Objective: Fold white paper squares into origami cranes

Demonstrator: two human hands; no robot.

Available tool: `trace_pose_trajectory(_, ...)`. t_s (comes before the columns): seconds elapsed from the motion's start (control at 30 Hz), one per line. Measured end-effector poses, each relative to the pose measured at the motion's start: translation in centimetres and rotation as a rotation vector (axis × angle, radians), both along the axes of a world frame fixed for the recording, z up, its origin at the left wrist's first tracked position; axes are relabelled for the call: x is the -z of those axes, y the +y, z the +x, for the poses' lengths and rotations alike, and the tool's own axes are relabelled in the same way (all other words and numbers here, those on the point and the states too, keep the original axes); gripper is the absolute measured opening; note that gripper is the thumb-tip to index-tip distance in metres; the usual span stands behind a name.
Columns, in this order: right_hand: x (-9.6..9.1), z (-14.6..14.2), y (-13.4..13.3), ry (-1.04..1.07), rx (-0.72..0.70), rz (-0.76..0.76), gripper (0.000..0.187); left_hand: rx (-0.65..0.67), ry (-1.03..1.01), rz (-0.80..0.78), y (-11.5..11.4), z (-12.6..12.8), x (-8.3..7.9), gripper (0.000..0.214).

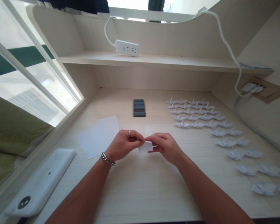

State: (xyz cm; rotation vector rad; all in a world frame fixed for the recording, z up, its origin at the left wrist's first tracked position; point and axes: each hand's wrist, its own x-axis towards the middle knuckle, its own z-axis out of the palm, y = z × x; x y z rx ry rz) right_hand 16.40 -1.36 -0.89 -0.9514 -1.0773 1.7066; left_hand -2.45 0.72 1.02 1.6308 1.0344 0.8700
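Left hand (pixel 122 144) and right hand (pixel 164 144) were pinched together on a half-folded paper (pixel 146 147) above counter (pixel 154 186) centre. Finished paper cranes (pixel 196 115) lay in rows at 2 o'clock; unfolded sheets (pixel 99 137) waited at 10 o'clock.

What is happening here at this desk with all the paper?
A person pinches a small piece of folded paper with the left hand and the right hand, over the desk. Rows of paper cranes lie to the right, blank sheets to the left, and a phone farther back.
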Motion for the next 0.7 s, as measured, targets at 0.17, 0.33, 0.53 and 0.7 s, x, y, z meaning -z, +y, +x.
trace_pose_trajectory(0.17,0.38,-0.4,0.16,-0.065,0.053,-0.033,0.026,0.014,0.031,-0.02,-0.03,0.29,0.15,0.011)
trace_pose_trajectory(0.33,0.51,-0.22,0.15,-0.175,0.083,0.045,0.026,-0.002,-0.035,-0.065,0.15,0.37,0.31,0.014)
trace_pose_trajectory(0.53,0.4,0.0,0.34,-0.242,0.127,0.112,0.021,0.027,-0.07,-0.067,0.3,0.21,0.3,0.014)
trace_pose_trajectory(0.7,0.32,0.13,0.3,-0.201,0.148,0.088,0.02,-0.003,-0.124,-0.073,0.19,0.4,0.35,0.021)
